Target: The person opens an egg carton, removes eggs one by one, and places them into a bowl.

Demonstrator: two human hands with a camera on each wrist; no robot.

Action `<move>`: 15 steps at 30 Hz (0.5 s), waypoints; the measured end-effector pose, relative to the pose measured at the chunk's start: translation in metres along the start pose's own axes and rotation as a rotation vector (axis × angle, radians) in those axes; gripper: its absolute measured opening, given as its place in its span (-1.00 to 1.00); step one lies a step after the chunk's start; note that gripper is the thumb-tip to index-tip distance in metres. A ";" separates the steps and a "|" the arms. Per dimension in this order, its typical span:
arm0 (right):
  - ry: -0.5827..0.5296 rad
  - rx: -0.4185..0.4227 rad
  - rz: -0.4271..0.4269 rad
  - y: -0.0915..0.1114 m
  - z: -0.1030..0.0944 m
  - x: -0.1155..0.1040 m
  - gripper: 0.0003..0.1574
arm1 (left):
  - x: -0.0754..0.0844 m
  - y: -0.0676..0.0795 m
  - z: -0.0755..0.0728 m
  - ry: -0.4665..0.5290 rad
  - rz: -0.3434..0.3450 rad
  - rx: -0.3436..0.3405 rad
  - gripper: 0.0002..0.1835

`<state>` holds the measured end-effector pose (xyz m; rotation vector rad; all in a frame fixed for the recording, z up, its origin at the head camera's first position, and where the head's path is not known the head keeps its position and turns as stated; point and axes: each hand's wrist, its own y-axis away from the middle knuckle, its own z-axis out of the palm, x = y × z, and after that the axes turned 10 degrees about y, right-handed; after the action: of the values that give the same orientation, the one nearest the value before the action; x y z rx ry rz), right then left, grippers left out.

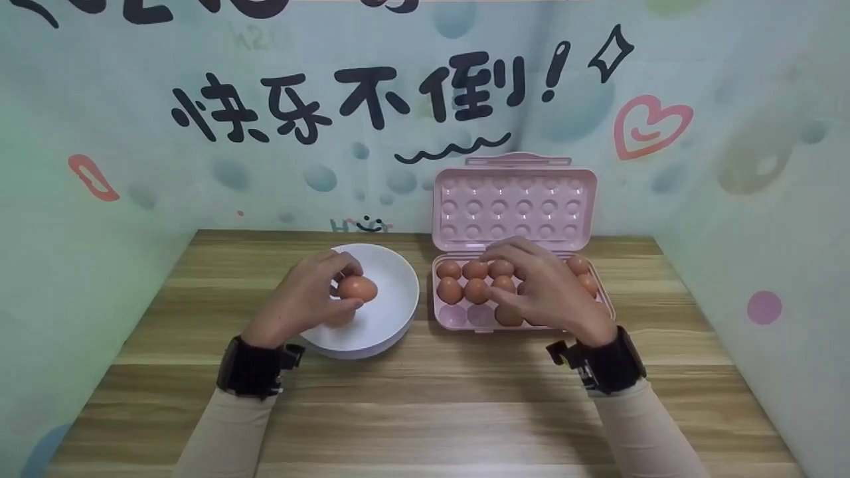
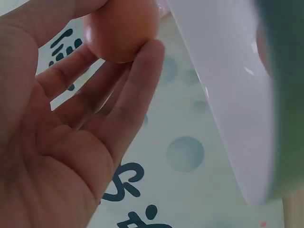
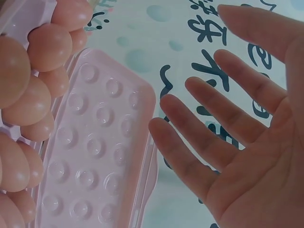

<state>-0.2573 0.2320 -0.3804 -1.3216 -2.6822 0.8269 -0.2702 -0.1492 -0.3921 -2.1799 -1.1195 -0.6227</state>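
Observation:
My left hand (image 1: 299, 292) pinches a brown egg (image 1: 358, 289) between thumb and fingertips over the white bowl (image 1: 392, 299). Lower in the bowl, partly behind that hand, lies another egg (image 1: 340, 317). In the left wrist view the held egg (image 2: 121, 31) sits at the fingertips, beside the bowl's wall (image 2: 223, 95). Above the pink egg carton (image 1: 453, 316), my right hand (image 1: 548, 289) hovers with fingers spread and nothing in its grasp. Several brown eggs (image 1: 450, 290) fill the carton's cups, some hidden under that hand. Two front-left cups hold no egg.
The carton's dimpled lid (image 1: 511, 206) stands raised at the back, near the printed backdrop (image 1: 372, 166). Bowl and carton stand side by side on a wood-grain table (image 1: 425, 411), with pale walls on both sides.

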 end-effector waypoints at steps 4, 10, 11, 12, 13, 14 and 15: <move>0.004 -0.012 0.004 -0.001 0.001 0.000 -0.50 | -0.009 0.005 -0.005 -0.020 -0.061 -0.043 -0.66; 0.001 -0.043 0.020 -0.001 0.002 0.000 -0.48 | -0.019 0.010 -0.008 -0.055 -0.094 -0.086 -0.66; -0.005 -0.044 0.015 -0.001 0.002 0.000 -0.48 | -0.021 0.011 -0.008 -0.060 -0.095 -0.092 -0.67; -0.010 -0.043 0.007 -0.002 0.002 0.000 -0.49 | -0.022 0.012 -0.008 -0.066 -0.089 -0.097 -0.67; -0.016 -0.043 0.000 -0.002 0.002 0.000 -0.49 | -0.024 0.012 -0.008 -0.076 -0.080 -0.102 -0.68; -0.022 -0.042 -0.009 -0.002 0.002 0.000 -0.49 | -0.025 0.012 -0.008 -0.081 -0.076 -0.108 -0.69; -0.026 -0.041 -0.015 -0.002 0.002 0.000 -0.50 | -0.026 0.013 -0.008 -0.082 -0.077 -0.114 -0.69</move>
<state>-0.2599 0.2301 -0.3813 -1.3062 -2.7396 0.7974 -0.2741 -0.1749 -0.4068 -2.2863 -1.2436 -0.6498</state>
